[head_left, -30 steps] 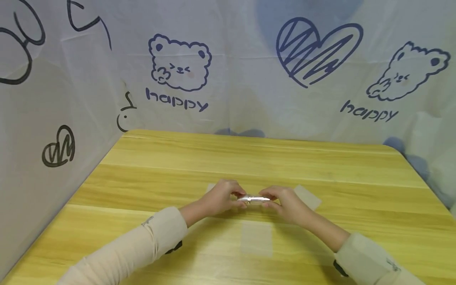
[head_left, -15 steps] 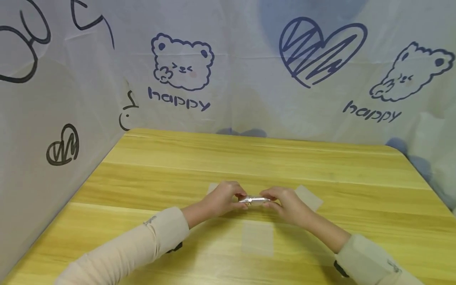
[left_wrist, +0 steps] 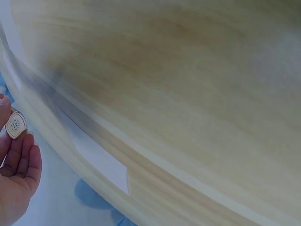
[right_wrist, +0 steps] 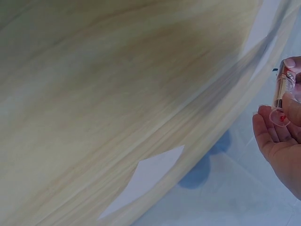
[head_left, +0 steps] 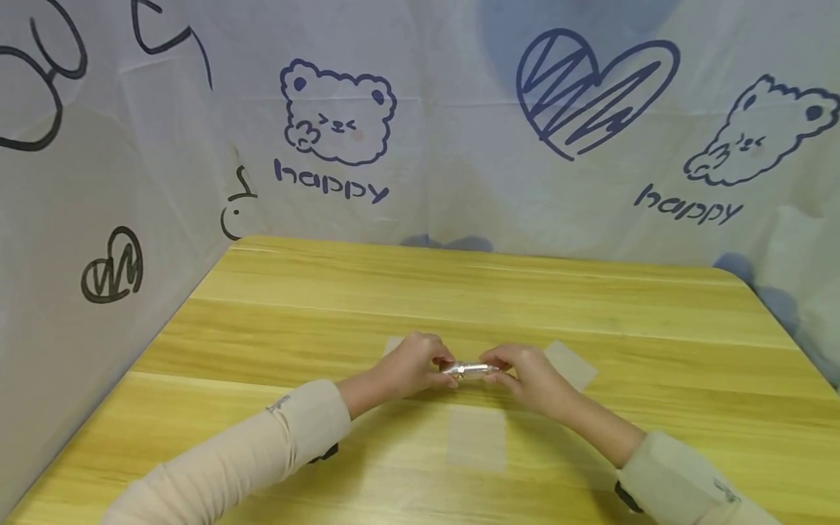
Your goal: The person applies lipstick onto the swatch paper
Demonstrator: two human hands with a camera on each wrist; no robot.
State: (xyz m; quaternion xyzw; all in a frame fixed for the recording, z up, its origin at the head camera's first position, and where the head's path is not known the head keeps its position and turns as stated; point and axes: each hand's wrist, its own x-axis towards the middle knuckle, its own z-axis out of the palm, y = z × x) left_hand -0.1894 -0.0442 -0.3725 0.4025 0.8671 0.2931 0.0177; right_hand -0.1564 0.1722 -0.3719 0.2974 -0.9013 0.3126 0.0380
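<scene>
A small, shiny silver-and-clear tube that looks like a lipstick (head_left: 469, 370) lies level between the two hands over the table. My left hand (head_left: 408, 370) pinches its left end between thumb and fingers. At the other end, the thumb and fingers of my right hand (head_left: 530, 373) grip it. The left wrist view shows the end face of the lipstick (left_wrist: 15, 125) with a round printed label. In the right wrist view the lipstick (right_wrist: 285, 84) has a clear, rounded end with a red mark, close to the fingertips. Fingers hide parts of both ends.
The wood-grain table (head_left: 315, 284) has pale square patches on it: one in front of the hands (head_left: 477, 439), one beyond the right hand (head_left: 571, 364), one partly behind the left. A white cloth (head_left: 453, 168) with drawings hangs behind and at the sides.
Both hands keep hold of the lipstick in nearly the same place. The head view has shifted slightly, and the glints along the tube have changed.
</scene>
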